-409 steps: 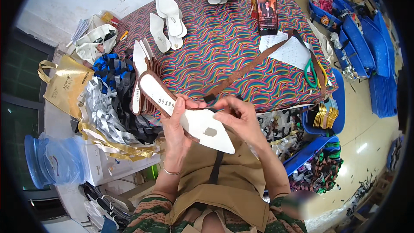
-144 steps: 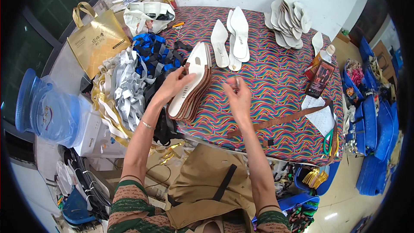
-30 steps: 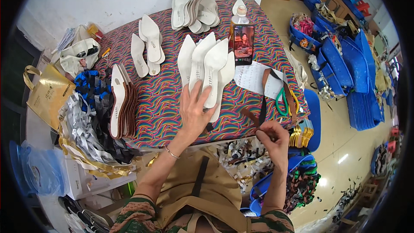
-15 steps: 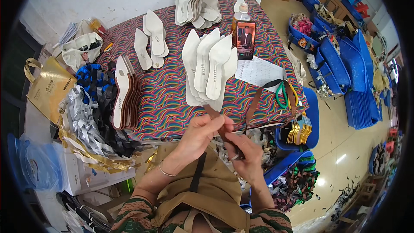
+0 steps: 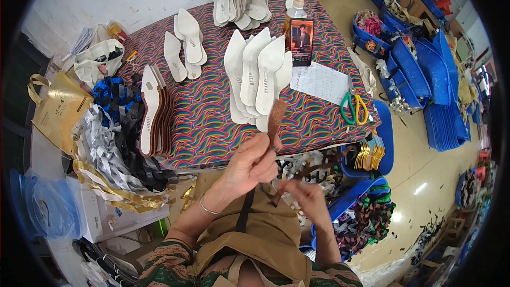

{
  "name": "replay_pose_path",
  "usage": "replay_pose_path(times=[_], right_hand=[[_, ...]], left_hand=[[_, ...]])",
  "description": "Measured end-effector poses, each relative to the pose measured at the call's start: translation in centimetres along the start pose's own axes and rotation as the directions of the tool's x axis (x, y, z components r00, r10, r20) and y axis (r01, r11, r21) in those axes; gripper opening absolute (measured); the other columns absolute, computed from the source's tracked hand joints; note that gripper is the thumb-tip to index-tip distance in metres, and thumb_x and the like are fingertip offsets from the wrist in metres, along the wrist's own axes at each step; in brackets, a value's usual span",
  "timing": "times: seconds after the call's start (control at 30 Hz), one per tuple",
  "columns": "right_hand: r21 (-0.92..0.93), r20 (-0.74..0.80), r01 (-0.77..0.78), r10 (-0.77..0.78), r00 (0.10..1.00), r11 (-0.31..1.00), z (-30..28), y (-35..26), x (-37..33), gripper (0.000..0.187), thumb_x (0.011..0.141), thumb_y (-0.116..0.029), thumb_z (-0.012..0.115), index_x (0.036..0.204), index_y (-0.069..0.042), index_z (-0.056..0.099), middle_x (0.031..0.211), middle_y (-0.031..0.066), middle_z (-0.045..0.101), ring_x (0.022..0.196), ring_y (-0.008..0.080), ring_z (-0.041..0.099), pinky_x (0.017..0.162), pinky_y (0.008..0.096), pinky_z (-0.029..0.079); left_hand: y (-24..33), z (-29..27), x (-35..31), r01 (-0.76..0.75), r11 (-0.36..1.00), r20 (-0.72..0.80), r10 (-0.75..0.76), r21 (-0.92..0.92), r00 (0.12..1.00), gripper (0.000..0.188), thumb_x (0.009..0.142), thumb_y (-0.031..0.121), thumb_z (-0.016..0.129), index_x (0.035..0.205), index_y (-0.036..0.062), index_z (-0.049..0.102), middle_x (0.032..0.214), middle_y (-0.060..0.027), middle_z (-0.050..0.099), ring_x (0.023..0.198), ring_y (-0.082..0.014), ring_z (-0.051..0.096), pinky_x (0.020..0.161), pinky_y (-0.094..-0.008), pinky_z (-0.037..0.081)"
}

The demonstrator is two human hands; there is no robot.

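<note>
In front of the table edge, my left hand [image 5: 252, 162] pinches a brown strip [image 5: 275, 116] whose short end sticks up toward the pile of white insoles [image 5: 263, 77]. My right hand [image 5: 307, 197], blurred by motion, is just below and to the right, its fingers closed on a lower part of the strip. More brown strip hangs in a blur above the right hand, beside the table edge. A stack of brown-edged insoles [image 5: 152, 111] stands at the left of the table. Scissors with green and yellow handles [image 5: 354, 109] lie at the right.
A phone [image 5: 301, 42] leans on a bottle [image 5: 297, 9] behind a written sheet [image 5: 321, 82]. More insoles [image 5: 234, 0] stand at the back. Silver, gold and black strips [image 5: 109, 141] hang at the left. Blue bins [image 5: 382, 143] with material stand right of the table.
The brown strip that lay over the scissors has come off the table, baring them. My left hand has raised the strip's end more upright; my right hand has moved down slightly.
</note>
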State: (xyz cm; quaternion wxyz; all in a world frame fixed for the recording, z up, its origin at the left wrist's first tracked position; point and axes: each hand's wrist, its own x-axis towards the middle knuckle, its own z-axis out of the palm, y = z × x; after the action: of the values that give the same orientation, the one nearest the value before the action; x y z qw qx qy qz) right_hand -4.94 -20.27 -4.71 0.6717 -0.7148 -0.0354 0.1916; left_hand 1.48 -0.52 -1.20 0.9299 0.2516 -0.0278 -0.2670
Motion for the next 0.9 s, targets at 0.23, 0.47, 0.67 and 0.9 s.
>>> replay_pose_path(times=[0.23, 0.47, 0.67, 0.9], right_hand=[[0.637, -0.070, 0.198, -0.199, 0.977, 0.745, -0.5, -3.2, 7.5, 0.030, 0.085, -0.010, 0.066, 0.111, 0.005, 0.063, 0.078, 0.0184, 0.068, 0.049, 0.0099, 0.055, 0.043, 0.0184, 0.039], [0.841, -0.025, 0.118, -0.181, 0.983, 0.527, -1.4, -1.2, 10.2, 0.035, 0.070, 0.000, 0.067, 0.103, 0.001, 0.059, 0.071, 0.0169, 0.064, 0.042, 0.0101, 0.046, 0.037, 0.0198, 0.032], [0.761, -0.222, 0.295, -0.195, 0.955, 0.578, -3.4, -2.4, 11.1, 0.009, 0.086, -0.006, 0.065, 0.093, -0.006, 0.059, 0.073, 0.0174, 0.063, 0.041, 0.0048, 0.034, 0.036, 0.0194, 0.025], [0.432, -0.262, 0.224, -0.116, 0.958, 0.874, -1.5, 0.3, 16.5, 0.014, 0.096, -0.016, 0.058, 0.091, -0.004, 0.063, 0.068, 0.0020, 0.063, 0.041, -0.0008, 0.027, 0.039, 0.0183, 0.019]], left_hand=[[-2.4, -0.3, 0.3, 0.338, 0.927, 0.219, -0.300, -0.161, 0.928, 0.029, 0.105, 0.028, 0.035, 0.094, 0.0079, 0.052, 0.044, 0.0067, 0.028, 0.037, -0.0088, 0.025, 0.043, -0.0271, 0.022], [-0.5, 0.6, 2.2, 0.332, 0.941, -0.012, -0.332, 0.067, 0.943, 0.029, 0.102, 0.027, 0.047, 0.103, 0.0024, 0.061, 0.065, -0.0006, 0.057, 0.058, -0.0125, 0.053, 0.055, -0.0277, 0.041], [5.8, -2.6, 9.2, -0.100, 0.325, -0.026, 0.361, 0.940, 0.932, 0.031, 0.091, 0.022, 0.066, 0.111, -0.0014, 0.063, 0.094, -0.0082, 0.066, 0.085, -0.0185, 0.062, 0.077, -0.0282, 0.048], [9.2, -8.6, 20.5, 0.141, -0.473, 0.255, 0.677, 0.870, 0.691, 0.050, 0.071, 0.020, 0.078, 0.111, -0.0059, 0.061, 0.103, -0.0217, 0.064, 0.093, -0.0388, 0.064, 0.081, -0.0478, 0.049]])
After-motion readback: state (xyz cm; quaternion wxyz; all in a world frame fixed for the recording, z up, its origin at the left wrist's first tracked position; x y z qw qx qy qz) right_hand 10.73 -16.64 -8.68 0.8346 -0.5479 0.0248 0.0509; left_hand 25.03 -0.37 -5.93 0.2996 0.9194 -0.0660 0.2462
